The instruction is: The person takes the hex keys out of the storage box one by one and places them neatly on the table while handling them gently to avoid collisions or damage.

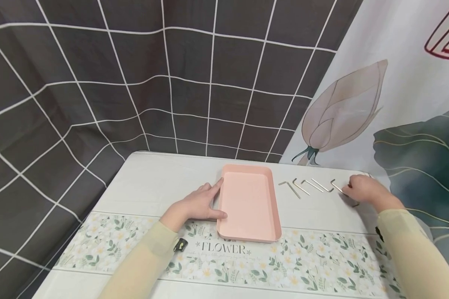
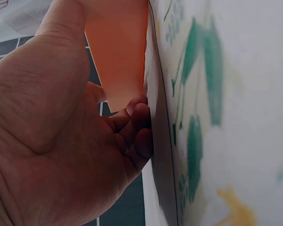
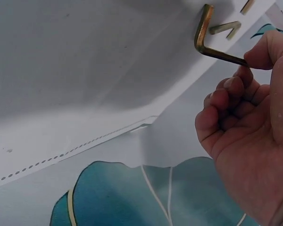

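Observation:
A shallow pink tray (image 1: 247, 203) lies on the table. My left hand (image 1: 200, 203) rests at its left side, thumb over the rim and index fingertip touching the wall farther up. In the left wrist view the other fingers (image 2: 141, 115) sit low beside the tray's outer wall (image 2: 118, 56), at the tabletop. Over at the table's right end, my right hand (image 1: 368, 192) pinches one end of an L-shaped hex key (image 3: 217, 52) between thumb and index finger. The remaining fingers are curled loosely. More hex keys (image 1: 302, 187) are spread between the tray and that hand.
The table wears a white cover (image 1: 153, 178) with a floral band (image 1: 303, 261) along its front. A dark grid-patterned curtain (image 1: 187, 95) hangs behind and to the left. On the right hangs a white curtain with a leaf print (image 1: 426, 153).

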The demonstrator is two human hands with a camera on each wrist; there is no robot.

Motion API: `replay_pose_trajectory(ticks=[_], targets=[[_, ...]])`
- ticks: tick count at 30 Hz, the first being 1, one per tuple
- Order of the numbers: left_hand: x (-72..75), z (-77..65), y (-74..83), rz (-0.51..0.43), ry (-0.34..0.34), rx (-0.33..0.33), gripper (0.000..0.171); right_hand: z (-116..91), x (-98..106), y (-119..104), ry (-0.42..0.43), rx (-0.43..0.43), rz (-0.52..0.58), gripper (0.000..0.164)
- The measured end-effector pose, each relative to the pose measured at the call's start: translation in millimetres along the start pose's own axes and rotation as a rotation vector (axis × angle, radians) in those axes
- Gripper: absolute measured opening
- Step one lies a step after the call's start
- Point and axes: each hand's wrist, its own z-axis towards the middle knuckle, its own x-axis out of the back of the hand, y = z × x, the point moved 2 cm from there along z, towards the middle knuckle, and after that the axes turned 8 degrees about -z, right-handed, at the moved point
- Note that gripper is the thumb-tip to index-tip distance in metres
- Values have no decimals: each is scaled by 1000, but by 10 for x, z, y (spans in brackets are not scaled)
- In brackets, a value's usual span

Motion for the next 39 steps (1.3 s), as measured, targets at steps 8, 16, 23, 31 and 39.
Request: replay_pose_trajectory(ticks=[8, 16, 23, 31, 39], targets=[[-18, 15, -10, -2, 3, 6, 130, 13, -1, 13, 10, -23, 28, 25], [-33, 19, -32, 10, 1, 10, 131, 86, -22, 22, -13, -70, 64, 25], [-25, 23, -39, 7, 1, 5, 131, 160, -77, 52, -19, -101, 46, 27], [-23, 26, -22, 2, -4, 8, 130, 202, -152, 86, 6, -94, 31, 27], [-16, 25, -12, -2, -5, 9, 130, 222, -184, 85, 13, -88, 8, 27]])
